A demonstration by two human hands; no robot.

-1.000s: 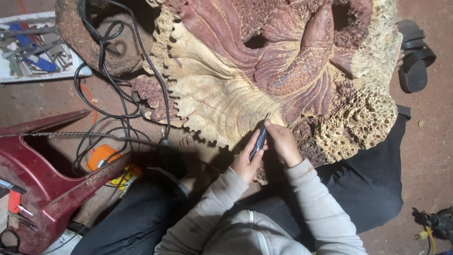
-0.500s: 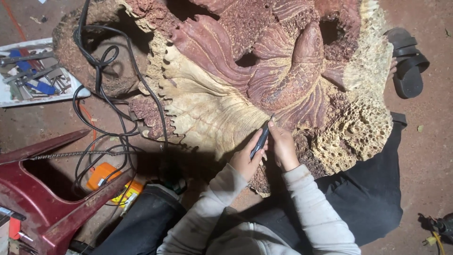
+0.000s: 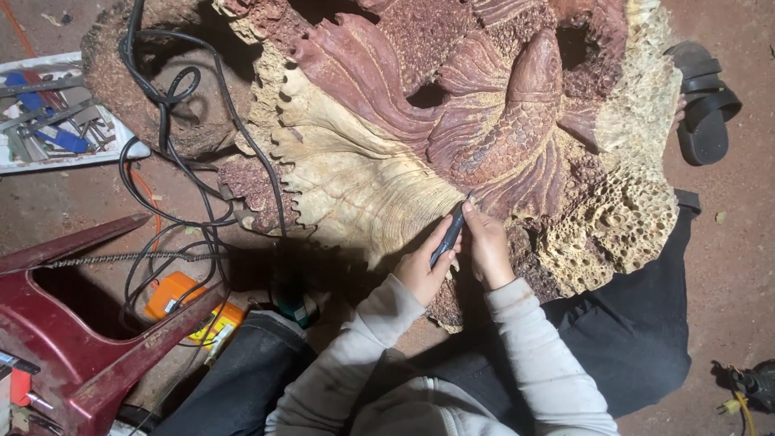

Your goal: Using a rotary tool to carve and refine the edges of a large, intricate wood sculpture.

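Resting on a reddish dirt floor (image 3: pixel 743 258), a large carved wood sculpture (image 3: pixel 452 137) fills the middle; left of it lie a white tool tray (image 3: pixel 48 153), black cables (image 3: pixel 173 121), an orange device (image 3: pixel 173 295) and a dark red stool (image 3: pixel 73 339), right of it a black sandal (image 3: pixel 704 101). At the carving's lower edge, the left hand (image 3: pixel 424 266) and right hand (image 3: pixel 487 246) both curl their fingers closed around a dark carving tool (image 3: pixel 448 234), its tip touching the wood.

Dark carving tool (image 3: pixel 448 234) against fish woodcarving (image 3: pixel 484 137)
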